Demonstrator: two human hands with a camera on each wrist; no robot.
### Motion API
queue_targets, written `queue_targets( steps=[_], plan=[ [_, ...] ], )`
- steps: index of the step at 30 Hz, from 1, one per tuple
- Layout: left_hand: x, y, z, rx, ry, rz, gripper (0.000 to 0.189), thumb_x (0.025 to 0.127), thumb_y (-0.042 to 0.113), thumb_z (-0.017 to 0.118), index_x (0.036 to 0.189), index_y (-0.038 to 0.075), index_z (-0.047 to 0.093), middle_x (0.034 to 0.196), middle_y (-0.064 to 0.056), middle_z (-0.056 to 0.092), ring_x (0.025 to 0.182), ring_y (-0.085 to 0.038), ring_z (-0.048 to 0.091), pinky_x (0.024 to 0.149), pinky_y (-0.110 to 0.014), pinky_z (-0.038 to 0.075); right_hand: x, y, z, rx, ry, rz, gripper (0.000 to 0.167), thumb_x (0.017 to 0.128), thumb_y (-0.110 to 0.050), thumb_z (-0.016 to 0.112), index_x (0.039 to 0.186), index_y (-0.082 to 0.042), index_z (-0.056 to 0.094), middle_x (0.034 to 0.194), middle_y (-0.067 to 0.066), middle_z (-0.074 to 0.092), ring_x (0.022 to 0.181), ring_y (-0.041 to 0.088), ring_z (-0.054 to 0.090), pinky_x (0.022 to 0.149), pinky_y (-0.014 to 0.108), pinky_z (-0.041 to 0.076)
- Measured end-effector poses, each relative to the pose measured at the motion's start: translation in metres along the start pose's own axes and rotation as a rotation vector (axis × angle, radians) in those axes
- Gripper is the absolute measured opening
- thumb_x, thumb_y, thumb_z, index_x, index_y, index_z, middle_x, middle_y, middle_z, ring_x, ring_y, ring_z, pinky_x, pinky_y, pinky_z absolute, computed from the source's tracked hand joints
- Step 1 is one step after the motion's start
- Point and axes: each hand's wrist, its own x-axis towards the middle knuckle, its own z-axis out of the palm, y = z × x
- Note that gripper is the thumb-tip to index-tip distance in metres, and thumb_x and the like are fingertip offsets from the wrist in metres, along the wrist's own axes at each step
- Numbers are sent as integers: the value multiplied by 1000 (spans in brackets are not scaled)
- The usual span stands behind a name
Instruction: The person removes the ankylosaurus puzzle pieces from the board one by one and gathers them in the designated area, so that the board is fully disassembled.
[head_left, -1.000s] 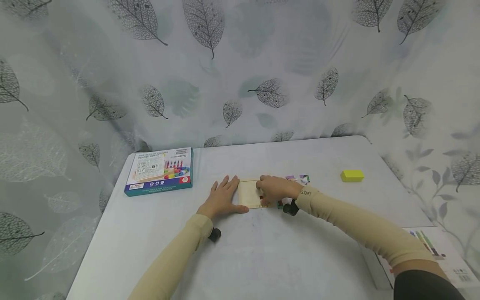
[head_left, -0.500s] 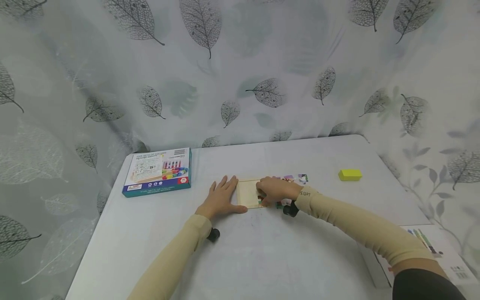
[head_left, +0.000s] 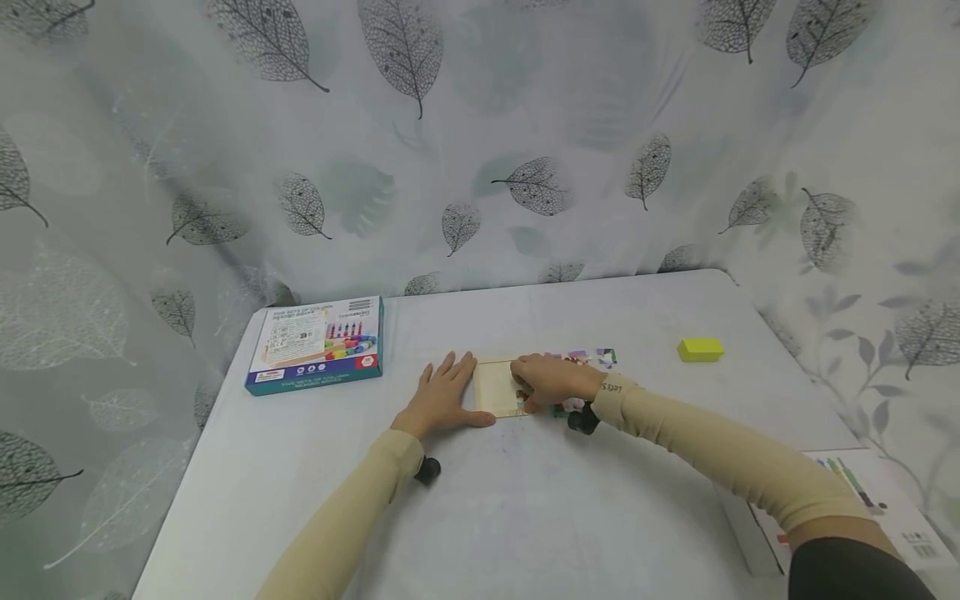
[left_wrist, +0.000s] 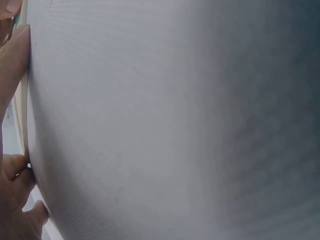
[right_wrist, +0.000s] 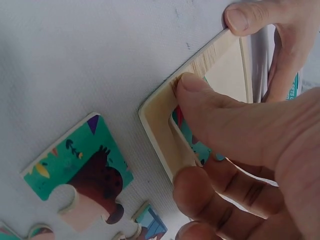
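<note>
My left hand [head_left: 442, 400] lies with spread, straight fingers along the left side of a shallow wooden puzzle tray [head_left: 493, 389], thumb at its near edge. Over the tray's right part is my right hand [head_left: 555, 379]. In the right wrist view its thumb and curled fingers pinch a green puzzle piece [right_wrist: 189, 134] at the tray's corner; the hand hides most of the piece. A loose puzzle piece [right_wrist: 97, 167] with a brown figure on green lies just outside the tray. The left wrist view shows mostly white tabletop, with fingers at its left edge.
More loose puzzle pieces [head_left: 606, 357] lie to the right of the tray, partly behind the right hand. A yellow block [head_left: 701, 350] sits farther right. A boxed toy set [head_left: 315, 346] lies at the back left, and a white box [head_left: 862, 508] stands under the right forearm.
The right hand has shifted only slightly at the tray, and more of the coloured piece shows beneath its fingers. The left hand stays in place on the tray's edge.
</note>
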Motion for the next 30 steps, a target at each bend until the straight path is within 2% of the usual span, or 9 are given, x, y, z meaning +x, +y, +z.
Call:
queue_targets(
  steps=[5,13,19,26,30],
  plan=[
    [0,0,0,2,6,8,117,77,73,71,163,16,16,170,-2,18,160,-28,7,128,-59,5,-1,1,-1,36,-13,-8,28,85,-14,81,103,-6,60,89,4,58,77,15,48,69,28,41],
    [-1,1,-1,-5,4,9,116,77,71,71,163,15,16,170,-3,18,160,-29,7,128,-59,6,-2,8,4,15,-36,-53,22,88,-17,77,107,-10,67,89,-1,62,77,12,50,72,28,45],
    [-1,1,1,1,13,2,116,77,72,71,163,16,17,170,-2,19,160,-29,8,128,-59,6,-8,12,0,-6,-26,-92,13,91,-15,73,101,-10,66,88,-1,62,74,11,49,69,26,43],
    [0,1,1,12,14,-7,117,76,73,71,163,17,17,170,-2,19,160,-27,7,129,-59,6,-23,23,-8,9,-37,-54,8,94,-13,70,101,-10,67,92,0,68,75,9,53,70,25,48],
    [0,1,1,10,14,-4,117,76,73,72,163,17,16,170,-1,19,161,-27,7,129,-59,5,-33,35,-12,25,-57,-18,7,94,-10,68,101,-10,67,89,1,66,74,10,54,69,24,48]
  ],
)
